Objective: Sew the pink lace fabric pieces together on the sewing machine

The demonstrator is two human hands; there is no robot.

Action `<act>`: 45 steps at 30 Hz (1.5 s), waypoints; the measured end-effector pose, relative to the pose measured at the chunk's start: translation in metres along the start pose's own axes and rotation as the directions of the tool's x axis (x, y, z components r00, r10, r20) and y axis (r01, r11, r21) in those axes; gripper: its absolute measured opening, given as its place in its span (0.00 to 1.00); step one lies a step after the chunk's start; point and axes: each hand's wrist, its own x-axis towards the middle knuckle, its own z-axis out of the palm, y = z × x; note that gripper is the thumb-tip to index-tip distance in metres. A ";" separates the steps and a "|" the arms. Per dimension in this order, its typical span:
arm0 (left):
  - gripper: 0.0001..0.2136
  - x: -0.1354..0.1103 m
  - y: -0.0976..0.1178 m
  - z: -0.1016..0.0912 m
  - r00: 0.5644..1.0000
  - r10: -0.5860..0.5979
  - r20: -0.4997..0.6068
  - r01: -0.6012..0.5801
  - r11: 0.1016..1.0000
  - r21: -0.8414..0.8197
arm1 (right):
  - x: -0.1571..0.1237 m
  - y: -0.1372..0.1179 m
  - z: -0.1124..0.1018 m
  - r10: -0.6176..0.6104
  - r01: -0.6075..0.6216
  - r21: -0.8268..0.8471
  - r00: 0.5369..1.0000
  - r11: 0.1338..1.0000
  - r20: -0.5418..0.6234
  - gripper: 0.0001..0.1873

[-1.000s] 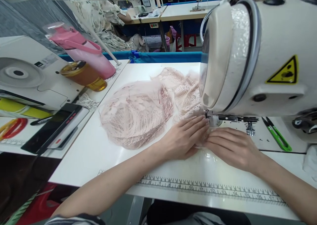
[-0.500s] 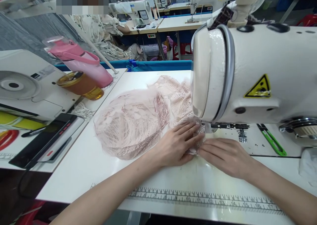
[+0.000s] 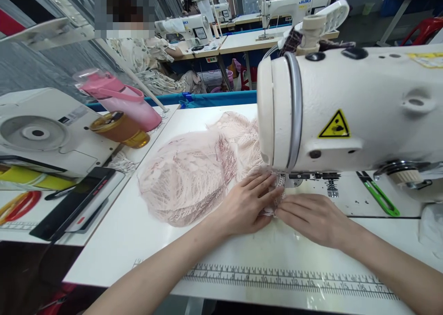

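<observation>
A heap of pale pink lace (image 3: 194, 176) lies on the white sewing table (image 3: 131, 232), left of the cream sewing machine (image 3: 349, 107). My left hand (image 3: 247, 204) rests flat on the lace's near edge, fingers stretched toward the presser foot (image 3: 289, 181). My right hand (image 3: 311, 218) lies flat just right of it, fingertips pressing a small strip of lace in front of the needle. The two hands nearly touch. The needle itself is hidden by the machine head.
Green thread snips (image 3: 379, 195) lie right of the needle. On the left stand a pink bottle (image 3: 119, 100), an amber cup (image 3: 119, 128), a second machine (image 3: 44, 130) and a black control panel (image 3: 78, 202). A printed ruler (image 3: 287, 280) edges the table. Another person (image 3: 145, 56) sits behind.
Both hands stay flat on the lace at the presser foot and have barely shifted. The camera view has tilted upward, showing more of the machine's top and the room behind.
</observation>
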 end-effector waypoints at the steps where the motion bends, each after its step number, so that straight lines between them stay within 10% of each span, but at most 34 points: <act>1: 0.24 0.001 0.001 0.000 1.000 -0.007 -0.003 0.007 1.000 0.005 | -0.001 0.000 0.000 0.001 -0.001 -0.006 1.000 1.000 0.002 0.10; 34: 0.25 0.006 0.014 0.004 0.992 -0.122 -0.024 0.123 0.990 0.073 | -0.012 0.016 -0.011 0.131 -0.105 -0.324 0.990 0.940 0.060 0.13; 45: 0.13 -0.001 0.010 0.011 0.963 0.104 -0.248 -0.072 0.988 0.135 | -0.012 0.010 -0.002 0.101 -0.089 -0.165 0.993 0.982 0.066 0.13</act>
